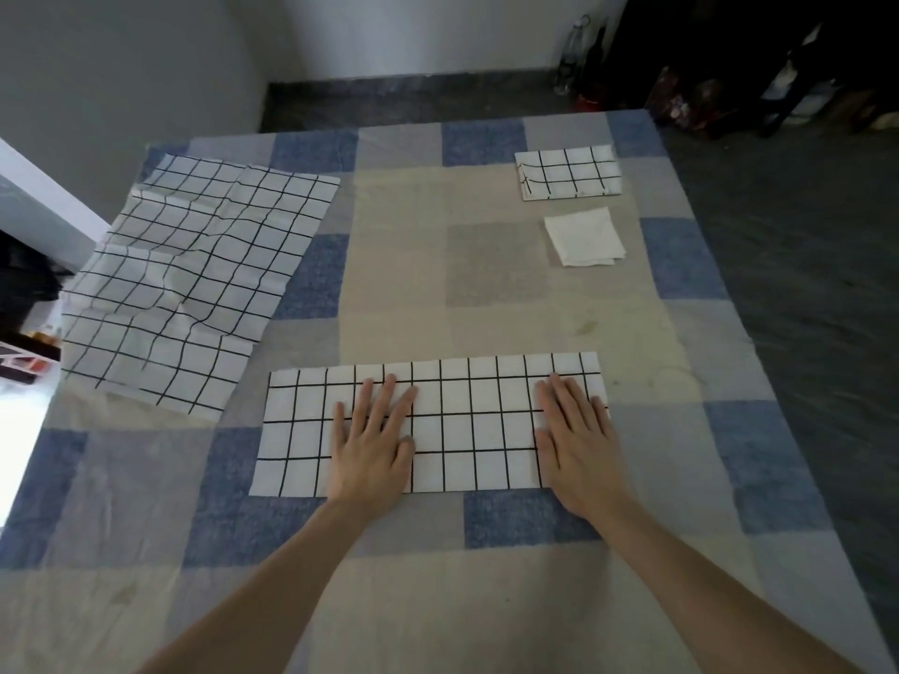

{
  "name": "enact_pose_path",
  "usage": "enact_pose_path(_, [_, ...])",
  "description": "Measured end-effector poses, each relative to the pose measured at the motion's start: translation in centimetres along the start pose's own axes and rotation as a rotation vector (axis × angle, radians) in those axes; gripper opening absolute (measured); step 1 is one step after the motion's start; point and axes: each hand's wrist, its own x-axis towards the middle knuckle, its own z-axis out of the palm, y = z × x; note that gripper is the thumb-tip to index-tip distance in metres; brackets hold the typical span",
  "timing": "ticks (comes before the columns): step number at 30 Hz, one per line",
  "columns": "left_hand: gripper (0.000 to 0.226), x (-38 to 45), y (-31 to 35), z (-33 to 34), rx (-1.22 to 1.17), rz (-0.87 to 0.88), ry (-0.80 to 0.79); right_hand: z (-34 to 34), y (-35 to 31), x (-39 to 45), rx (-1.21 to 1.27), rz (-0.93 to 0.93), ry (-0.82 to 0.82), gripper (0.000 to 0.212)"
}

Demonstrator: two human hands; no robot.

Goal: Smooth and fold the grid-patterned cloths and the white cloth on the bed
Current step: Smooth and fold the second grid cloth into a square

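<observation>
the long grid-patterned strip (pixel 433 425) lies flat on the bed (pixel 486 600), already folded into a narrow band. both hands rest on it palm down: the left hand (pixel 372 440) near its middle, the right hand (pixel 576 440) close to its right end. the fingers (pixel 384 396) of each are straight and slightly spread, pressing the fabric and gripping nothing.

it looks like thin, light, limp cloth with no stiffness of its own, so it should crease easily and slide on the bedcover if pushed hard. a sensible hold for the next fold, i judge, is a pinch at the two corners of one short end, just right of the right hand's fingers, with the far end carried over while the other palm pins the strip.

well beyond the left fingers and off to the left lies the unfolded grid cloth (pixel 189 284), wrinkled and spread open. far ahead of the right fingers sit a small folded grid cloth (pixel 569 173) and, nearer, the folded white cloth (pixel 584 237), apart from each other.

no container is on the bed; a bottle (pixel 569 55) stands on the floor by the far wall, its contents not clear.
</observation>
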Motion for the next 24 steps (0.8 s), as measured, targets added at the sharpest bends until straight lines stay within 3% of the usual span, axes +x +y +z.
enact_pose_path(3, [0.065, 0.0, 4.4, -1.4, -0.305, -0.114, 0.061, 0.0, 0.0, 0.1, -0.002, 0.008, 0.020, 0.056])
enact_pose_path(6, [0.058, -0.6, 11.9, -1.5, -0.404, 0.126, 0.111, 0.2, 0.0, -0.1, -0.026, -0.010, 0.026, 0.059])
enact_pose_path(8, [0.058, -0.6, 15.6, -0.3, -0.356, 0.323, 0.056, 0.3, 0.6, -0.2, -0.099, -0.053, 0.010, 0.066])
enact_pose_path(10, [0.059, -0.2, 16.5, 1.1, -0.284, 0.392, -0.003, 0.3, 1.0, -0.3, -0.148, -0.092, -0.020, 0.074])
enact_pose_path(15, [0.055, 0.6, 11.5, 2.3, -0.041, 0.530, -0.021, 0.5, 0.3, 0.1, -0.077, -0.036, 0.013, 0.065])
enact_pose_path(17, [0.054, 0.6, 8.2, 1.9, 0.002, 0.457, 0.001, 0.4, 0.1, 0.2, -0.018, 0.004, 0.043, 0.058])
enact_pose_path(24, [0.056, -2.0, -5.3, -0.1, -0.025, -0.114, 0.164, 0.7, 0.1, 0.1, 0.012, -0.005, 0.051, 0.058])
